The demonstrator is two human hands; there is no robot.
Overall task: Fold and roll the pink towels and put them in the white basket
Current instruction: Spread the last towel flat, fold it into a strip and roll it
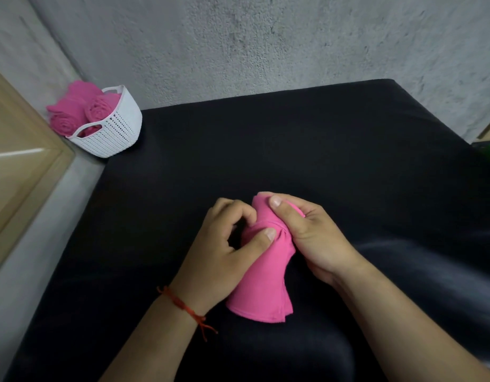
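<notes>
- Right hand (307, 238) grasped the far end of the pink towel (261, 288), fingers curled behind it, thumb pressed on its front.
- Left hand (230, 246) pinched the same towel at mid-length, thumb tip on the cloth, fingers curled in beside it.
- Towel was folded into a narrow strip. Its far part was bunched between the hands and its near end fanned out loose on the black surface (307, 150).
- Towel lay in the middle of the surface, toward the near edge.
- White basket (115, 133) stood at the far left corner. Could not tell whether it was fully on the surface.
- Rolled pink towels (73, 114) filled the basket, ends showing above the rim.
- Red string bracelet (183, 304) on the left wrist.
</notes>
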